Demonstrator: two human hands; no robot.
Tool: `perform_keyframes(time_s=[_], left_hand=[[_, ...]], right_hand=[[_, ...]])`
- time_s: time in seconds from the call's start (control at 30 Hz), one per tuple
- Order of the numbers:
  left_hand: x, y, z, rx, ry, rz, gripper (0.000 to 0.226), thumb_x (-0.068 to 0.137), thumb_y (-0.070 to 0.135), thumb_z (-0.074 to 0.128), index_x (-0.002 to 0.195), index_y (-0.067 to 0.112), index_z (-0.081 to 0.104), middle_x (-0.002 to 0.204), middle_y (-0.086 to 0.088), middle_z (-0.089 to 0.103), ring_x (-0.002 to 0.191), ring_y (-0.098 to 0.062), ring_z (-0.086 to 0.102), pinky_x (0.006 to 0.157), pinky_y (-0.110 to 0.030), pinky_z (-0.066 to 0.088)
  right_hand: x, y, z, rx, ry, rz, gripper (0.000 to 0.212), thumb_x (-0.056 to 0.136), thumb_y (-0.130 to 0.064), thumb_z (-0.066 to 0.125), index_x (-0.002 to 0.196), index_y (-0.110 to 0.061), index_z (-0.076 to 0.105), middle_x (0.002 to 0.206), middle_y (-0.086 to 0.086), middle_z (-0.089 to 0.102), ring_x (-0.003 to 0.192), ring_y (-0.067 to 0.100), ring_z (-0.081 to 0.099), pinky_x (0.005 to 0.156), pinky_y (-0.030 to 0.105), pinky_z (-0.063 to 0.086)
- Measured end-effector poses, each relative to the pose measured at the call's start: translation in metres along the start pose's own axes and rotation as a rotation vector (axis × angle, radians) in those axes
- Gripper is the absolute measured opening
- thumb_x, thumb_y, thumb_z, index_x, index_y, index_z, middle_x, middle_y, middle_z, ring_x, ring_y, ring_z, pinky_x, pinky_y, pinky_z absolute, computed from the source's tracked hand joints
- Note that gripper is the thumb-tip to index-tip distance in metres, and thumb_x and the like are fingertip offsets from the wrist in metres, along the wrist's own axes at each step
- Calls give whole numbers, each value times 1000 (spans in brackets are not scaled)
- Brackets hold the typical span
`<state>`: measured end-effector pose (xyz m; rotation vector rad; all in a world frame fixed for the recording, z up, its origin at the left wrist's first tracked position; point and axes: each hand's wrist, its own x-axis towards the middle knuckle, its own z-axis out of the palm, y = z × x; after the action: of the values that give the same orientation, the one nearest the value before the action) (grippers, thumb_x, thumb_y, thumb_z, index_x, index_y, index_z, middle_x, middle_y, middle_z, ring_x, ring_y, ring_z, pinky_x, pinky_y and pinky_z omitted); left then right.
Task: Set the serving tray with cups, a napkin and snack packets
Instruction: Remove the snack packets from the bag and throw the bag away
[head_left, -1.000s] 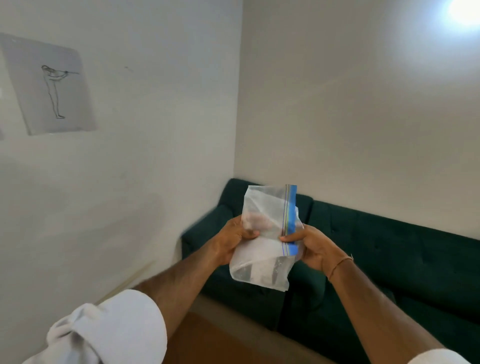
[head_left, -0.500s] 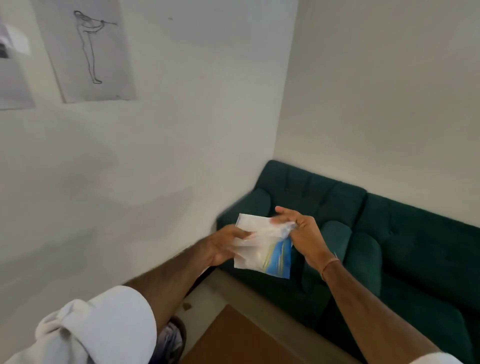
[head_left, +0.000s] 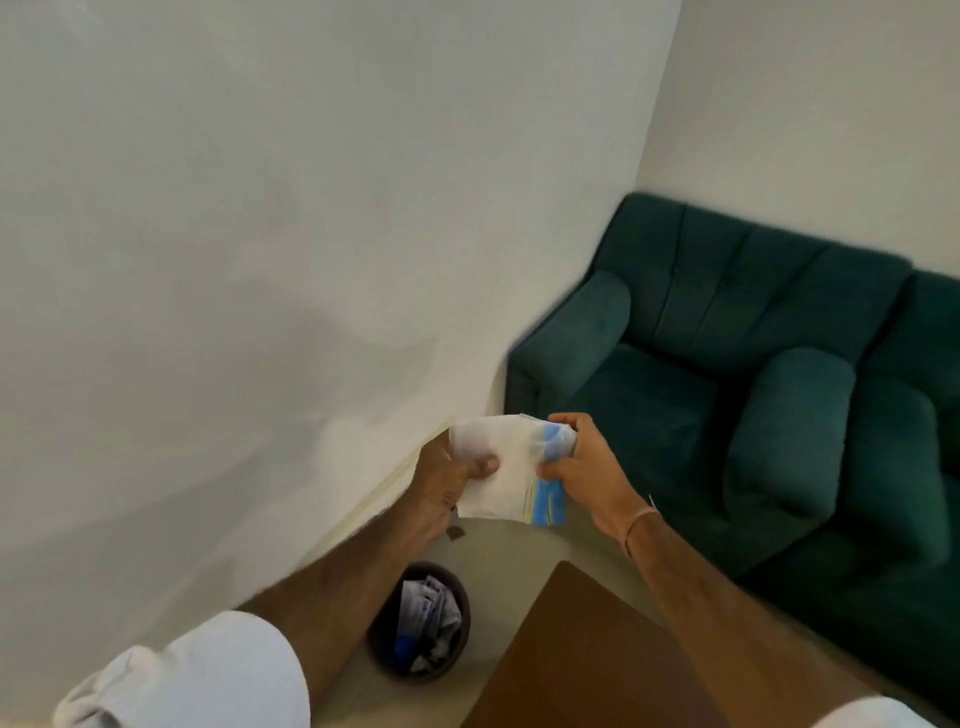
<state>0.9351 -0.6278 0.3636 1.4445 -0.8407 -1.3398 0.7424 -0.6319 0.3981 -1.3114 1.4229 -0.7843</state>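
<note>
Two hands up in front of the body, both on the same plastic bag (head_left: 501, 480). Going L to R: white rolled sleeve (head_left: 197, 675) bottom left, then a dark wastebasket (head_left: 421, 631) on the floor w/ crumpled stuff in it, sitting right by the wall. Left hand (head_left: 444, 483) is pinching the bag's left side, thumb on top of the plastic. Bag is see-thru w/ white stuff inside, prob a napkin but can't tell for sure, blue strip on its right edge. Right hand (head_left: 582, 467) is closed around that blue end, thin band on the wrist. Brown tabletop (head_left: 582, 660) corner pokes in below the bag. Dark green sofa (head_left: 727, 374) fills the right side against the wall.
</note>
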Motion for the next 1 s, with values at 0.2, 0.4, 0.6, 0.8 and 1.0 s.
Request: perform_keyframes(time_s=[0.2,0.4,0.6,0.8,1.0], left_hand=[[96,-115,-78,132,26,-202,48,68,-7,83,112,1,65,114,-24,70,106,-42,67,89,-58,57],[158,-273,-148,499,98,-185,59,68,15,90,115,20,54,112,2,61,101,-22,61,80,-31,54],[189,-436,-209,674,-28,-414,55,73,11,86,119,14,57,119,-3,61,101,-21,59,77,-18,47],[197,-555,-235,557,-104,-598,58,79,19,82,128,26,51,121,3,58,100,-12,60,80,-26,49],[227,-618,-227,598,-155,-657,62,80,27,79,135,22,52,132,-5,60,116,-24,59,92,-30,45]], right_hand=[[92,98,104,-206,40,118,21,80,0,70,95,-15,68,92,4,72,89,22,69,80,39,59],[167,243,211,-343,-85,153,13,90,-14,62,86,-12,74,84,6,72,78,18,66,60,17,50],[194,401,315,-620,-253,178,29,87,-9,66,115,-9,71,119,16,65,109,32,63,90,31,50],[200,536,407,-961,-457,186,46,94,-26,58,138,-15,54,147,13,45,131,33,46,110,43,41],[211,612,445,-1126,-456,174,41,93,-31,54,132,-16,58,135,18,54,126,39,49,105,50,42]])
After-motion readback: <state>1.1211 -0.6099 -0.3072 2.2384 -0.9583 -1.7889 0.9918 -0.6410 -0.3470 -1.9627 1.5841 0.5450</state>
